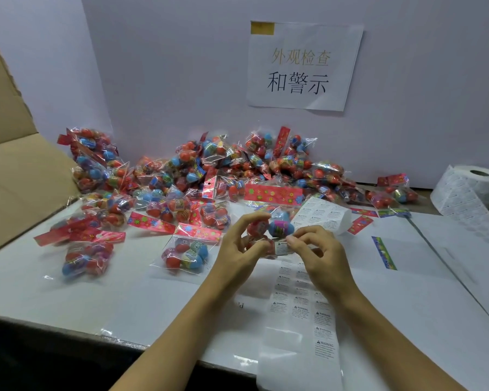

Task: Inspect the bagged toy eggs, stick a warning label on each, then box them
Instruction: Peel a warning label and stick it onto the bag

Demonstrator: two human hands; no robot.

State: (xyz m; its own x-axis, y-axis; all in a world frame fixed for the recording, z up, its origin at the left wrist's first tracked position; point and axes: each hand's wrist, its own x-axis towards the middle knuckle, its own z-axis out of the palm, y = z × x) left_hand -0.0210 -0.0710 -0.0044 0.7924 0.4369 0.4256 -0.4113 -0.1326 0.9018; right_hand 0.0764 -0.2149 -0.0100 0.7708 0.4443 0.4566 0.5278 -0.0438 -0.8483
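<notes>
A clear bag of red and blue toy eggs is held up over the white table, just in front of me. My left hand grips the bag from the left with curled fingers. My right hand pinches a small white warning label against the lower part of the bag. A long strip of warning labels lies on the table beneath my hands and hangs over the front edge. A large heap of bagged eggs lies along the back wall.
An open cardboard box stands at the left. A roll of labels sits at the back right. Single bags lie left of my hands. A paper sign is on the wall.
</notes>
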